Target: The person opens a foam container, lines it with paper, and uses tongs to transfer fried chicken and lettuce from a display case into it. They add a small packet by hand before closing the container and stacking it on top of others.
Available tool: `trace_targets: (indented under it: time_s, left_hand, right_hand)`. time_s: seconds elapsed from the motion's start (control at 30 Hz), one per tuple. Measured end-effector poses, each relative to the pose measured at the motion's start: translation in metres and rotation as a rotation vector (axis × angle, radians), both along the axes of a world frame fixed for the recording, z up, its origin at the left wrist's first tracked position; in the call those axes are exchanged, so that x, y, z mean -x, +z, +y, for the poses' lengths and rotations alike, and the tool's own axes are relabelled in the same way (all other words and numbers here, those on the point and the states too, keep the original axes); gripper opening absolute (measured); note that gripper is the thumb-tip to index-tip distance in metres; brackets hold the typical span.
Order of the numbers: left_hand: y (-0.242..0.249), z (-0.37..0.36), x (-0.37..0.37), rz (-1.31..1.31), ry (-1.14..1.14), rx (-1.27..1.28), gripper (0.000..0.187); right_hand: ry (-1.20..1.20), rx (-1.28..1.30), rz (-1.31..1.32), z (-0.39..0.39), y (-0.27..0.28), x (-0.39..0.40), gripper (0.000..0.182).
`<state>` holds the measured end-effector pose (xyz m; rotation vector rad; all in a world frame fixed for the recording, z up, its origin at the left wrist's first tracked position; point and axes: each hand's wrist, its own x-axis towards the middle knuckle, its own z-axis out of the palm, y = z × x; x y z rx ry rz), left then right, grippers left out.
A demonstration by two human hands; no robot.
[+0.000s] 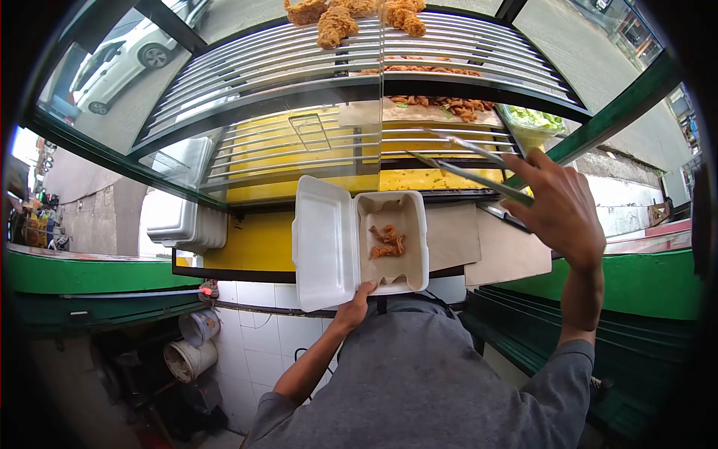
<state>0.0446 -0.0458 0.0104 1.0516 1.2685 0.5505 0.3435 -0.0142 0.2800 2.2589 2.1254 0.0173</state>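
My left hand (356, 305) grips the near edge of an open white foam takeaway box (323, 247), thumb over the rim. Brown paper (410, 224) lines the box, and a few small pieces of fried chicken (387, 242) lie on it. In my right hand (557, 206) is a pair of metal tongs (475, 173), raised to the right of the box. The tong tips point left toward the display case and stand apart, with nothing visible between them. On the case's shelf beyond them lies a pile of small fried pieces (464, 107).
Large fried chicken pieces (336, 26) sit on the top rack (262, 63) of the glass case. A container of chopped greens (535, 120) stands at its right. Stacked foam boxes (196, 224) are on the left, brown paper sheets (508, 251) on the right. Buckets (191, 359) stand below left.
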Motion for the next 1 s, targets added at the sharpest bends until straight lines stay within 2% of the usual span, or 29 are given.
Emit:
trace_targets:
  time_s: [0.1,0.17,0.27,0.37,0.47,0.6,0.67,0.77,0.8,0.9,0.93,1.0]
  left_hand:
    - [0.001,0.001,0.001,-0.018,0.001,-0.004,0.036]
    - [-0.009,0.002,0.005,-0.028,-0.028,-0.050,0.036]
    - [-0.007,0.000,0.005,-0.008,-0.012,-0.073,0.037]
    - [-0.010,-0.002,0.005,0.008,-0.018,-0.100,0.037]
    - [-0.008,0.001,0.007,0.035,-0.053,-0.063,0.036]
    - [-0.015,-0.002,0.004,0.016,-0.053,-0.162,0.035]
    - [-0.013,0.000,0.003,-0.003,-0.044,-0.125,0.035]
    - [-0.005,0.001,0.000,0.009,-0.049,-0.076,0.034]
    - [-0.003,0.001,0.000,0.019,-0.052,-0.061,0.034]
    - [-0.008,0.000,-0.001,-0.021,-0.039,-0.153,0.033]
    - [-0.007,0.001,-0.001,-0.016,-0.037,-0.130,0.034]
    - [0.000,0.001,-0.002,-0.009,-0.020,-0.074,0.035]
  right_hand:
    - [-0.039,-0.063,-0.141,0.036,-0.028,-0.003,0.044]
    - [-0.084,-0.095,-0.185,0.065,-0.057,-0.018,0.046]
    - [-0.011,-0.156,-0.315,0.089,-0.086,-0.035,0.035]
    - [-0.013,-0.164,-0.361,0.092,-0.079,-0.022,0.012]
    - [0.070,-0.231,-0.353,0.086,-0.079,-0.027,0.010]
    - [-0.025,-0.111,-0.338,0.076,-0.066,-0.023,0.009]
    - [-0.080,-0.095,-0.349,0.074,-0.062,-0.019,0.009]
    - [-0.017,-0.182,-0.408,0.080,-0.077,-0.027,0.008]
    - [0.053,-0.293,-0.437,0.083,-0.084,-0.030,0.008]
    - [0.072,-0.280,-0.513,0.087,-0.088,-0.032,0.009]
    - [0.093,-0.284,-0.429,0.083,-0.082,-0.032,0.009]
    - [-0.019,-0.154,-0.358,0.072,-0.063,-0.025,0.022]
